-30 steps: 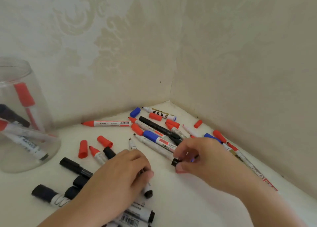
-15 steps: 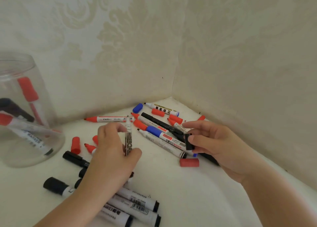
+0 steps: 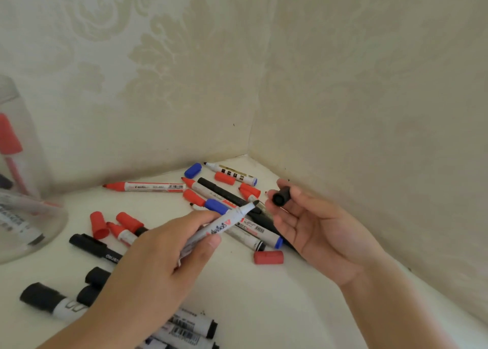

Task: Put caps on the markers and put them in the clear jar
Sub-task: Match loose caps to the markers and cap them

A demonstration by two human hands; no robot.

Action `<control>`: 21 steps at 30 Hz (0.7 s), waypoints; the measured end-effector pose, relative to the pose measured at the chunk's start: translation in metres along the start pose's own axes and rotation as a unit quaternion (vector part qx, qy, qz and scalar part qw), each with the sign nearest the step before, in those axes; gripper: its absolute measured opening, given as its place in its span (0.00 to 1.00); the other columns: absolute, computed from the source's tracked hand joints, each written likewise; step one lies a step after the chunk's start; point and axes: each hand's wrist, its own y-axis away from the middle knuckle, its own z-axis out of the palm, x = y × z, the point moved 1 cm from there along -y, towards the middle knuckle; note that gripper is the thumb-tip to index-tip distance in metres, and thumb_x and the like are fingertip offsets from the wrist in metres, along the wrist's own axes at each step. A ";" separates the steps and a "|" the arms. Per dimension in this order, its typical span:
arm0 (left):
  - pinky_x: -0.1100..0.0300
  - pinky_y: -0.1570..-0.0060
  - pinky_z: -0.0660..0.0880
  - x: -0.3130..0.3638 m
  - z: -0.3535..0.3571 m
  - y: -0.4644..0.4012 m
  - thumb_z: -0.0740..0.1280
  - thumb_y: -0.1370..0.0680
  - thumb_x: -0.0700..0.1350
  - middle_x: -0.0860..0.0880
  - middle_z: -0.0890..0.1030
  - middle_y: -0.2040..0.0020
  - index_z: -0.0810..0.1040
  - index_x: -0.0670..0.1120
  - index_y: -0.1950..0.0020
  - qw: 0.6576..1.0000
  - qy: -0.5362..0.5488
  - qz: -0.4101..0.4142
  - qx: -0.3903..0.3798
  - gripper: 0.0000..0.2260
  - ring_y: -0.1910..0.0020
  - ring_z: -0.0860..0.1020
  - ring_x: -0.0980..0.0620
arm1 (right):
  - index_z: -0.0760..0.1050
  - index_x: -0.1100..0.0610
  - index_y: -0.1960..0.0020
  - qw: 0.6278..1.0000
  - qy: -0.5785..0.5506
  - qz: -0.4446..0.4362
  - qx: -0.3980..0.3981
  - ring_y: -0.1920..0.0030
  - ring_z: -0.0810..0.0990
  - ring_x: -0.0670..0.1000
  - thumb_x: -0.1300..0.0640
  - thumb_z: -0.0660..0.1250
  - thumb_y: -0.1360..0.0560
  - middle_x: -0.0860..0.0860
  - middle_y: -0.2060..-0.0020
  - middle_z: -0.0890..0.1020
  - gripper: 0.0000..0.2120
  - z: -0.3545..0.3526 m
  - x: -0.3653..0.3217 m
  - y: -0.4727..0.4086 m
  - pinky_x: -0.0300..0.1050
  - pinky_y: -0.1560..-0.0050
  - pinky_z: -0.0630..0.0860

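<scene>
Head view: the left hand (image 3: 155, 264) grips an uncapped white marker (image 3: 219, 226), fingers and thumb curled round its barrel, dark tip aimed toward 2 o'clock. The right hand (image 3: 314, 227) pinches a black cap (image 3: 281, 196) between thumb and fingertips, open end facing the marker tip; tip and cap are near but apart. The clear jar (image 3: 23, 190) stands at the 9 o'clock edge of the white tabletop (image 3: 264, 303), partly cut off by the frame, with several markers inside, one red-capped. At 12 o'clock of the hands, toward the wall corner, lies a loose heap of markers and caps: a blue cap (image 3: 193, 170), a red-tipped marker (image 3: 144, 186) lying crosswise, a black marker (image 3: 224, 193) and a blue-capped marker (image 3: 219, 206). One red cap (image 3: 268, 257) lies alone at 6 o'clock of the right hand. At 9 o'clock of the left hand are two more red caps (image 3: 99, 225) and a black-capped marker (image 3: 92, 245). Further black-ended markers lie at 6 to 7 o'clock, partly under the left forearm.
</scene>
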 end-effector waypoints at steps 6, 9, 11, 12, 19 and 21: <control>0.79 0.62 0.68 -0.003 0.001 -0.001 0.54 0.31 0.62 0.72 0.75 0.63 0.75 0.58 0.42 1.000 -0.020 0.011 -0.004 0.21 0.59 0.72 0.73 | 0.81 0.57 0.53 0.993 0.113 -0.023 -0.030 0.64 0.81 0.50 0.58 0.63 0.33 0.51 0.66 0.81 0.12 0.000 0.000 0.003 0.38 0.66 0.78; 0.82 0.61 0.66 -0.004 0.000 -0.001 0.56 0.28 0.62 0.68 0.72 0.69 0.78 0.55 0.43 0.999 -0.040 0.026 0.013 0.20 0.57 0.72 0.74 | 0.79 0.54 0.49 0.963 0.262 -0.054 -0.038 0.67 0.77 0.47 0.59 0.72 0.35 0.50 0.67 0.79 0.15 0.002 0.000 0.006 0.36 0.66 0.74; 0.82 0.59 0.65 -0.005 -0.001 -0.001 0.55 0.30 0.62 0.68 0.72 0.65 0.78 0.55 0.43 0.999 -0.034 0.020 0.020 0.22 0.55 0.72 0.73 | 0.79 0.53 0.52 0.952 0.297 -0.066 -0.031 0.68 0.75 0.44 0.60 0.75 0.38 0.47 0.69 0.79 0.15 0.002 0.000 0.005 0.37 0.63 0.71; 0.82 0.58 0.65 -0.006 -0.001 -0.001 0.55 0.31 0.62 0.68 0.73 0.63 0.78 0.56 0.43 0.999 -0.029 0.016 0.019 0.23 0.54 0.72 0.72 | 0.79 0.54 0.55 0.951 0.299 -0.071 -0.026 0.68 0.75 0.44 0.58 0.77 0.39 0.46 0.70 0.80 0.14 0.002 -0.001 0.005 0.38 0.61 0.71; 0.80 0.57 0.67 -0.012 0.000 0.000 0.57 0.29 0.62 0.70 0.76 0.59 0.77 0.59 0.43 0.999 -0.037 0.031 0.009 0.19 0.55 0.74 0.69 | 0.84 0.51 0.60 0.945 0.304 -0.120 -0.014 0.64 0.66 0.49 0.49 0.68 0.38 0.54 0.64 0.75 0.11 0.004 0.003 0.004 0.41 0.58 0.66; 0.80 0.57 0.67 -0.012 0.000 0.000 0.57 0.29 0.62 0.68 0.76 0.60 0.77 0.59 0.44 0.999 -0.036 0.036 0.006 0.19 0.55 0.74 0.68 | 0.84 0.50 0.61 0.938 0.325 -0.122 -0.012 0.65 0.66 0.48 0.48 0.69 0.40 0.50 0.66 0.77 0.11 0.005 0.004 0.004 0.42 0.59 0.66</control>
